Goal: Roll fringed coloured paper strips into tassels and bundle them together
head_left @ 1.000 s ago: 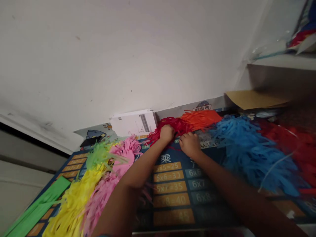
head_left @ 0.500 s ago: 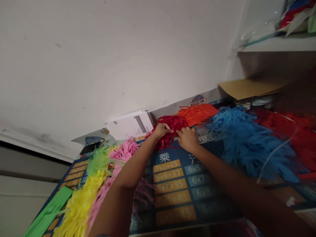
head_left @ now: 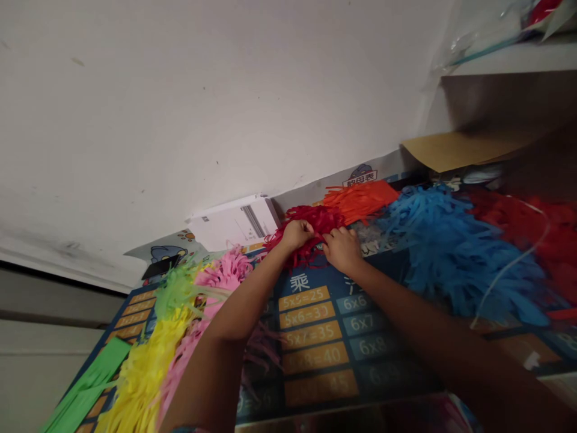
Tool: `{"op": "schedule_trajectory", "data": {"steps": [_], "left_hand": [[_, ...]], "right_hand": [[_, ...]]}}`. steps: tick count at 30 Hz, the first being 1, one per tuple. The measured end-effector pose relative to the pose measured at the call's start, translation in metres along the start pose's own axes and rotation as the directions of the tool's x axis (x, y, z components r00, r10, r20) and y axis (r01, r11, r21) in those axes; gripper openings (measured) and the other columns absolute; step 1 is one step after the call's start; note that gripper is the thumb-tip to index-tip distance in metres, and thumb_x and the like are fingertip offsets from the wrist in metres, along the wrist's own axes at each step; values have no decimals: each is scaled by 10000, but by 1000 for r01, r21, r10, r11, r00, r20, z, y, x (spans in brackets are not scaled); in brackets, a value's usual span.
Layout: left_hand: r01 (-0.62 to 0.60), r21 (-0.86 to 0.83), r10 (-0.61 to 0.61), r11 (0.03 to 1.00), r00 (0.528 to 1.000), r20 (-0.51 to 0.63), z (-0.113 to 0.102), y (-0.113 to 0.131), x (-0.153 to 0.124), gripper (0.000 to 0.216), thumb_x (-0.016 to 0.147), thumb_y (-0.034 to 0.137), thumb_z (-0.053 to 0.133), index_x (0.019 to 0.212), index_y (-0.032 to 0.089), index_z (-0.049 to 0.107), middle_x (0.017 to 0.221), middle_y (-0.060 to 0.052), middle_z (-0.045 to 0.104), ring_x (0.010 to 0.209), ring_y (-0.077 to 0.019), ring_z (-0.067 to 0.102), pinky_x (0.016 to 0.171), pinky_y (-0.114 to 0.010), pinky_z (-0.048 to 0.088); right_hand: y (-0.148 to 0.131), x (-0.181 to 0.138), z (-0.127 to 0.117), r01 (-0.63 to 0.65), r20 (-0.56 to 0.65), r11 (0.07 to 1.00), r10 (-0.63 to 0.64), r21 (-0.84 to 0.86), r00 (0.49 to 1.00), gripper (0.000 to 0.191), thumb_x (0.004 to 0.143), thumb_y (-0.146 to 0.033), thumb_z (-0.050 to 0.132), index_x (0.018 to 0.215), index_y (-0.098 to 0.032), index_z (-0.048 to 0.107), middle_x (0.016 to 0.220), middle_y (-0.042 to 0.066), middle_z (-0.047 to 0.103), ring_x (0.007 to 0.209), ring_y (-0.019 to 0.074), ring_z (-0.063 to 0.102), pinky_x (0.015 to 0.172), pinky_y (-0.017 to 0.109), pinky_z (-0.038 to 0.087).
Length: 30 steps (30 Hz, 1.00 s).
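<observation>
A dark red bunch of fringed paper strips [head_left: 311, 216] lies near the back of the table, against the wall side. My left hand [head_left: 297, 234] is on its front, fingers closed in a pinch on the red strips. Close to its right, my right hand [head_left: 342, 248] has its fingers curled on the same bunch, thumb and fingertips together at its edge. An orange fringed bunch [head_left: 360, 200] touches the red one behind my right hand. The exact strands between my fingertips are too small to make out.
A white stack of paper [head_left: 234, 224] leans on the wall at left. Pink [head_left: 225, 267], yellow [head_left: 148, 361] and green strips [head_left: 90, 385] lie left; a big blue bunch [head_left: 455, 252] and red strips [head_left: 554, 234] right. A brown sheet [head_left: 464, 149] sits under the shelf [head_left: 518, 60].
My left hand's fingers have bent inward a little, and my right hand has shifted slightly. Both stay at the red bunch. The camera view has tilted a little.
</observation>
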<state>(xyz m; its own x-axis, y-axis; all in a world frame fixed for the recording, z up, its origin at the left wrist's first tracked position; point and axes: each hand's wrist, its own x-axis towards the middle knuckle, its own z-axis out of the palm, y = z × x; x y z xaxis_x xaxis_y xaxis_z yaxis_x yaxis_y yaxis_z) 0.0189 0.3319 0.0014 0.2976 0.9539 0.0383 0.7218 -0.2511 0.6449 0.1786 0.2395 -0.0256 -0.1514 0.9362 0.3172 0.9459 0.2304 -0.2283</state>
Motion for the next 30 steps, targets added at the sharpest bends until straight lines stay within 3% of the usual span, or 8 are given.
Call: {"op": "schedule_trajectory", "data": {"steps": [8, 12, 15, 19, 24, 30], "left_hand": [[-22, -53, 21, 998, 1000, -15, 7, -4, 0, 127, 649, 99, 702, 751, 147, 645, 641, 56, 605, 565, -78, 518, 581, -189, 391], [-1, -68, 2, 998, 1000, 14, 9, -7, -1, 62, 663, 115, 696, 707, 135, 658, 601, 49, 606, 525, -73, 498, 546, -193, 364], [11, -66, -10, 998, 1000, 22, 9, -7, -4, 110, 650, 166, 753, 688, 138, 653, 589, 55, 600, 514, -72, 479, 524, -200, 336], [25, -46, -24, 999, 999, 37, 10, -5, -9, 184, 640, 232, 806, 673, 142, 649, 600, 46, 618, 535, -84, 505, 524, -205, 336], [26, -7, -25, 1000, 998, 61, 10, 0, -13, 187, 659, 232, 807, 656, 141, 644, 583, 40, 614, 528, -93, 509, 526, -219, 333], [-33, 33, 30, 999, 996, 79, 7, 6, -16, 224, 640, 227, 835, 720, 144, 643, 635, 45, 604, 586, -106, 517, 572, -224, 342]], "right_hand": [[4, 0, -3, -65, -34, 997, 66, 39, 997, 361, 979, -391, 450, 1095, -174, 714, 1069, 146, 680, 1060, 291, 502, 840, 405, 293], [8, 2, 0, -111, -62, 991, 115, 76, 991, 412, 1014, -397, 365, 1056, -191, 720, 1066, 132, 678, 1027, 282, 517, 821, 392, 289], [12, 4, 3, -150, -90, 977, 165, 151, 982, 349, 995, -384, 424, 1016, -202, 721, 1027, 116, 687, 999, 275, 532, 813, 379, 293], [16, 9, 5, -223, -162, 937, 272, 269, 949, 253, 954, -375, 509, 934, -182, 672, 977, 105, 683, 969, 271, 557, 836, 366, 323], [20, 13, 6, -207, -306, 911, 323, 356, 895, 264, 917, -404, 568, 1042, -181, 637, 999, 111, 665, 983, 276, 563, 887, 370, 355], [28, 17, 13, -223, -237, 887, 337, 405, 911, 200, 899, -327, 561, 824, -208, 703, 898, 83, 663, 900, 245, 577, 840, 357, 395]]}}
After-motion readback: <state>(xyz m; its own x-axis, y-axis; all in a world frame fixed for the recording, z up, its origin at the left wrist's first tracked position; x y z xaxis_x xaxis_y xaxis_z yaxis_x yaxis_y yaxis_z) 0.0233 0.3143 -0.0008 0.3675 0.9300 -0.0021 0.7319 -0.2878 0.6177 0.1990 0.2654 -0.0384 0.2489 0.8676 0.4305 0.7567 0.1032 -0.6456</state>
